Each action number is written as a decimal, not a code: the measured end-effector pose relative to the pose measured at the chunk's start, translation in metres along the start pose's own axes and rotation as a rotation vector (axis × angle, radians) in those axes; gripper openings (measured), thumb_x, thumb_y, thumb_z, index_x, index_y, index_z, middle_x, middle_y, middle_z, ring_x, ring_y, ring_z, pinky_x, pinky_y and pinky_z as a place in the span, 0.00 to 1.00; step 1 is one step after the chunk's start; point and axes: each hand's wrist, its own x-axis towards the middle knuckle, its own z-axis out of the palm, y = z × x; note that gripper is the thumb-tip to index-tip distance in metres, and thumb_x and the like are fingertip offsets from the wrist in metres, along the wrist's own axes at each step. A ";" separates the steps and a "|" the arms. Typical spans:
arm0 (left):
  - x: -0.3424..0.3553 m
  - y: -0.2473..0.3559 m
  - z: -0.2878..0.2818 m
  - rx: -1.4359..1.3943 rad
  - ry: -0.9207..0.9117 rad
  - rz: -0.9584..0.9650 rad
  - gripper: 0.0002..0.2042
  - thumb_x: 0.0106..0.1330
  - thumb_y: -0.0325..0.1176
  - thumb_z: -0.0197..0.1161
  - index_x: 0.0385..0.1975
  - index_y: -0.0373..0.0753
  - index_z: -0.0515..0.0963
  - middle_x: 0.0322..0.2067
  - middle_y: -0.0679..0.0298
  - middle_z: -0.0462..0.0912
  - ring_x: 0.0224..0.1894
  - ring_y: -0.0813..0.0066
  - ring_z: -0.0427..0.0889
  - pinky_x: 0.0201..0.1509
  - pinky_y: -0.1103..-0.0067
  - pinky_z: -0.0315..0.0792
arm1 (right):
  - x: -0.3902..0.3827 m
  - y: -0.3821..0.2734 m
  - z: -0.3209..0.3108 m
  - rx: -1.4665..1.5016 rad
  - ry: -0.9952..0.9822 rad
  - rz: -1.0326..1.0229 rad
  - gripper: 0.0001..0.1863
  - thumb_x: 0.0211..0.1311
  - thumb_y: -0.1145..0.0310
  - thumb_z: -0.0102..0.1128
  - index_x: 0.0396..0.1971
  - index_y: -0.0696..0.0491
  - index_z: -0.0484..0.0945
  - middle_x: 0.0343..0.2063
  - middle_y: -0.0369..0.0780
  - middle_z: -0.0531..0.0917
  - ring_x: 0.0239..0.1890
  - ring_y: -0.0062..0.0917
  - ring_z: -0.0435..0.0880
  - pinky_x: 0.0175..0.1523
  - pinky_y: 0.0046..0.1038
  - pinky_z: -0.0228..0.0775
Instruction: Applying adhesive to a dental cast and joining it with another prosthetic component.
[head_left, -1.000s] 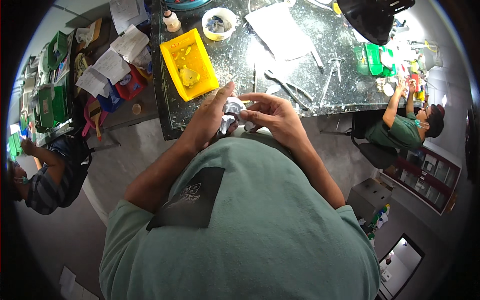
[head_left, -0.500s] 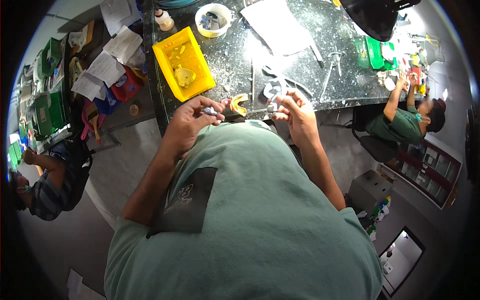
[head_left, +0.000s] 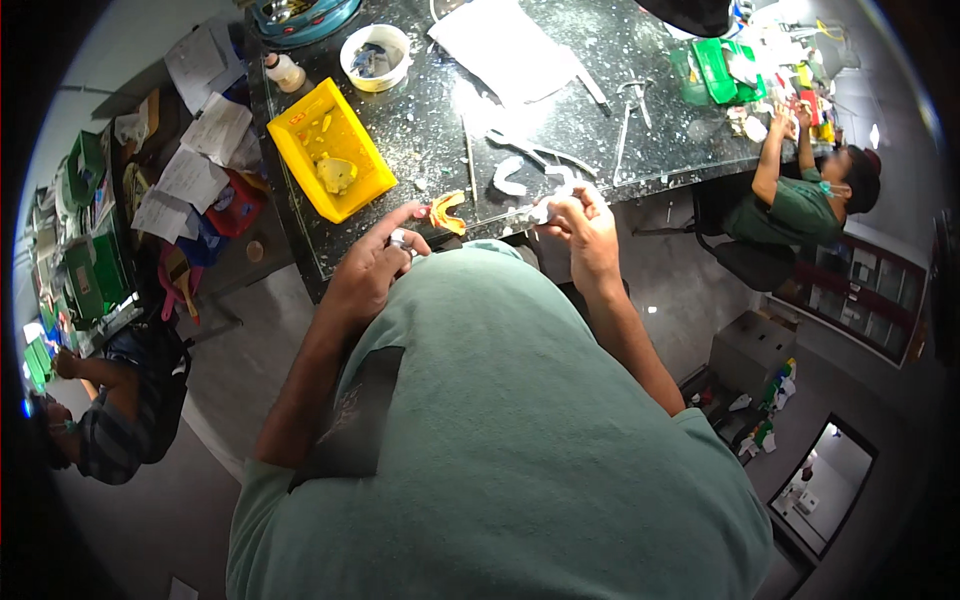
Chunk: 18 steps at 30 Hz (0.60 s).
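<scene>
My left hand [head_left: 372,268] is closed on a small grey-white fragment [head_left: 398,240] near the bench's front edge. My right hand [head_left: 586,236], to the right of it, pinches a pale piece [head_left: 543,211], partly hidden by the fingers. Between them lies an orange horseshoe-shaped piece [head_left: 449,212] with a pink part at its left end. A white U-shaped piece [head_left: 508,178] rests on the bench just behind, with long-handled metal tools [head_left: 571,162] and a thin rod [head_left: 471,165] nearby.
Speckled dark bench [head_left: 420,135] holds a yellow tray [head_left: 358,196], white tub [head_left: 377,84], bottle [head_left: 286,76], white sheet [head_left: 502,52] and green bin [head_left: 715,75]. Papers [head_left: 190,180] lie left. Co-workers sit left [head_left: 118,440] and right [head_left: 790,210]; a black lamp overhangs top right.
My hands have parted from the piece they held together a second ago, uncovering the orange piece on the bench. The view has shifted, moving bench objects leftward in the picture.
</scene>
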 end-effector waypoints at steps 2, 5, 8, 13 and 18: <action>0.004 -0.006 -0.005 0.040 0.033 0.038 0.34 0.62 0.24 0.47 0.70 0.32 0.47 0.47 0.57 0.76 0.31 0.85 0.69 0.37 0.90 0.65 | 0.006 0.006 -0.024 0.021 0.051 -0.036 0.11 0.61 0.75 0.54 0.43 0.60 0.70 0.32 0.41 0.82 0.31 0.20 0.83 0.37 0.23 0.80; 0.012 -0.017 -0.008 0.262 0.026 0.146 0.33 0.65 0.22 0.45 0.70 0.31 0.43 0.52 0.53 0.75 0.33 0.83 0.71 0.39 0.88 0.67 | 0.014 0.013 -0.040 -0.088 0.073 -0.065 0.12 0.61 0.75 0.55 0.43 0.61 0.71 0.33 0.42 0.82 0.32 0.20 0.82 0.35 0.21 0.77; 0.023 -0.028 -0.010 0.318 0.024 0.134 0.27 0.67 0.22 0.45 0.67 0.31 0.51 0.55 0.51 0.73 0.39 0.81 0.74 0.42 0.86 0.70 | 0.038 0.045 -0.039 -0.367 0.123 -0.114 0.11 0.60 0.74 0.57 0.41 0.59 0.73 0.33 0.40 0.82 0.31 0.19 0.81 0.33 0.19 0.75; 0.026 -0.020 -0.013 0.394 -0.034 0.023 0.17 0.70 0.28 0.48 0.57 0.33 0.69 0.55 0.52 0.73 0.42 0.78 0.77 0.46 0.82 0.72 | 0.045 0.090 -0.021 -0.122 -0.009 0.018 0.08 0.62 0.73 0.57 0.38 0.60 0.72 0.32 0.40 0.82 0.31 0.21 0.82 0.33 0.21 0.77; 0.024 -0.025 -0.005 0.410 0.088 0.214 0.19 0.71 0.32 0.52 0.60 0.35 0.69 0.47 0.60 0.76 0.39 0.81 0.76 0.45 0.83 0.72 | 0.034 0.090 -0.016 -0.075 -0.246 0.113 0.12 0.63 0.71 0.58 0.45 0.56 0.74 0.34 0.36 0.83 0.35 0.16 0.81 0.36 0.18 0.74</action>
